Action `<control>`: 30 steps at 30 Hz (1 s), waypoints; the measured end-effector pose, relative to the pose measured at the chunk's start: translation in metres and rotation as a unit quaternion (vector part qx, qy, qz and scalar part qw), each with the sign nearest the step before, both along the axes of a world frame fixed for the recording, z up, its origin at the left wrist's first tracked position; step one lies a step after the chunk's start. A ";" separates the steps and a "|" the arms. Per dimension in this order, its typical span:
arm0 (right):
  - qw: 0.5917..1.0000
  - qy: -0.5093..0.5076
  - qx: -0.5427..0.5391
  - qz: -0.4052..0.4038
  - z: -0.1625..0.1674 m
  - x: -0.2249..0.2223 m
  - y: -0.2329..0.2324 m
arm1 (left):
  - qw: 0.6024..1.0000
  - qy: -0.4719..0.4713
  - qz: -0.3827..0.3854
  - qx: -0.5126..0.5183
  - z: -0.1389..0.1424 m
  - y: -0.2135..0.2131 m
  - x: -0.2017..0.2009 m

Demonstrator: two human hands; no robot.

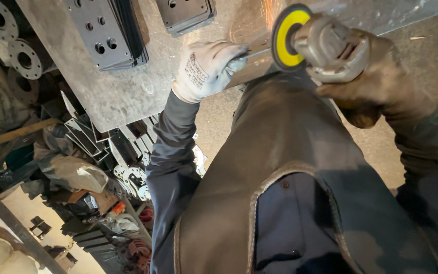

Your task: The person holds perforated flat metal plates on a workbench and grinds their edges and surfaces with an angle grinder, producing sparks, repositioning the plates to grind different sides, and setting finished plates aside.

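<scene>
1. Fingers (234, 56) of the left hand (206, 68), in a light work glove, are curled down onto a thin metal piece (252, 53) at the near edge of the worktop (128, 96), pinning it there.
2. Right hand (381, 86), dark glove, is wrapped tight around the body of an angle grinder (330, 48), which sits just off the worktop's near edge.
3. Grinder's yellow-faced disc (290, 36) is touching the metal piece right next to the left fingertips, and a few sparks (269, 10) are flying up behind it.
4. Further back on the worktop there's a stack of dark drilled plates (105, 33), and a second stack (186, 14) near the far edge.
5. Off the left side, round flanges (24, 58) and loose brackets are piled on the floor.
</scene>
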State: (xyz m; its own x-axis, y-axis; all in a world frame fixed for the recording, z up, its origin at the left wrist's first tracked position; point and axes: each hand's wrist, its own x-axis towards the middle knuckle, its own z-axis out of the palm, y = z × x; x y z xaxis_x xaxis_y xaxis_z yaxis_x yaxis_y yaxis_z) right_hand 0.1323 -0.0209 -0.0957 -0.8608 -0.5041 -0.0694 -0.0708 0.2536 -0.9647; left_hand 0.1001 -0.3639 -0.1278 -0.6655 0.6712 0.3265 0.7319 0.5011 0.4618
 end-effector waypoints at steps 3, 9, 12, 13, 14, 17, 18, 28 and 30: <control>0.999 0.011 0.043 -0.015 -0.014 0.002 0.013 | 1.000 -0.017 0.005 0.018 -0.003 -0.004 0.002; 0.992 0.011 0.082 -0.098 -0.041 0.007 0.037 | 0.999 -0.009 0.013 0.040 -0.009 -0.007 0.003; 0.985 0.025 0.144 -0.095 -0.052 0.005 0.046 | 0.999 -0.020 0.008 0.037 -0.009 -0.009 0.001; 0.980 0.031 0.174 -0.094 -0.053 0.005 0.049 | 0.999 -0.023 0.009 0.040 -0.009 -0.009 0.002; 0.974 0.037 0.204 -0.094 -0.054 0.005 0.052 | 0.999 -0.027 0.010 0.043 -0.008 -0.009 0.002; 0.979 -0.085 0.030 -0.184 -0.052 0.008 0.059 | 0.998 -0.030 0.013 0.057 -0.009 -0.008 0.000; 0.982 -0.068 0.034 -0.175 -0.051 0.008 0.061 | 0.998 -0.030 0.013 0.062 -0.009 -0.008 -0.001; 0.961 -0.121 -0.103 -0.228 -0.083 0.013 0.094 | 0.996 -0.029 0.049 0.069 -0.012 -0.008 0.003; 0.961 -0.116 -0.090 -0.233 -0.099 0.015 0.099 | 0.995 -0.035 0.058 0.067 -0.015 -0.014 0.004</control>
